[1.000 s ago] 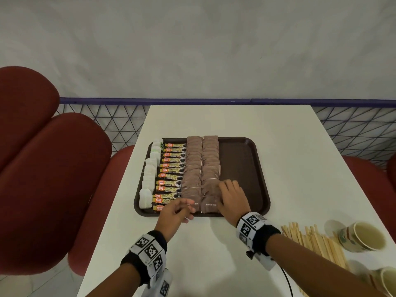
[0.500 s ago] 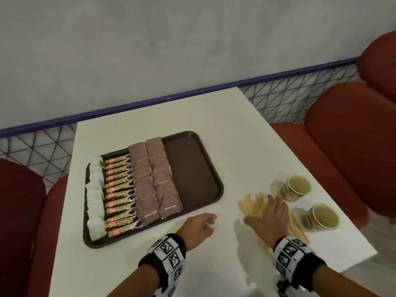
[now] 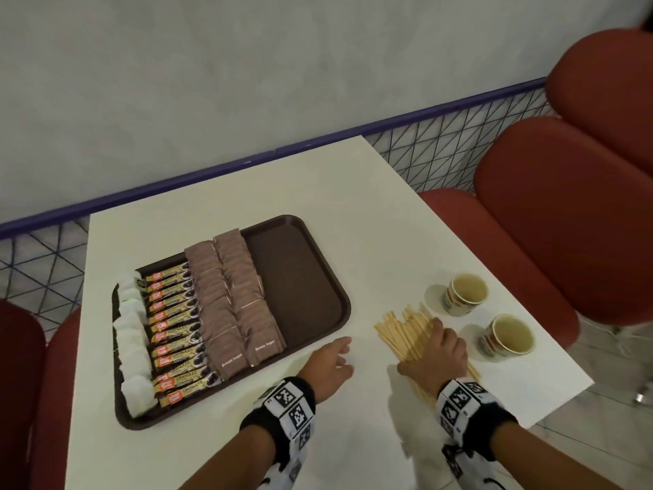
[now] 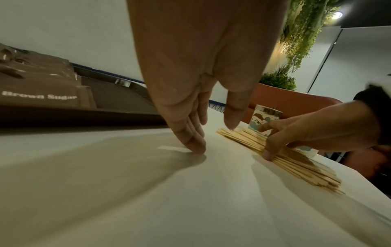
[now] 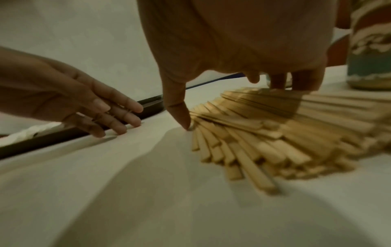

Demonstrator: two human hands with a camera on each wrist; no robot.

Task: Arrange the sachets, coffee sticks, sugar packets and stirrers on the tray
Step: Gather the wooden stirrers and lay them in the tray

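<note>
Nearest the person, a wide bare stretch of the white rectangular desk [image 3: 219,436] lies between the near edge and both wrists. The left hand [image 3: 327,366] rests there with straight, relaxed fingers, their tips touching the desk just beside the near right corner of the dark brown plastic tray [image 3: 311,288], holding nothing. To its right, the right hand [image 3: 436,358] lies over the fanned pile of flat pale wooden stirrers [image 3: 403,330], thumb tip down at the pile's left side and fingers curled onto its far side; the pile sits on the desk, apart from the tray and near the desk's right edge. Just beyond it stand two patterned paper cups [image 3: 463,295], both upright and close to that edge. On the tray, from left to right, run a column of white sachets [image 3: 132,351], a row of yellow-and-black coffee sticks [image 3: 176,334] and two overlapping columns of brown sugar packets [image 3: 233,302]; the tray's right third is bare. Past the tray the desk runs clear to its far edge.
</note>
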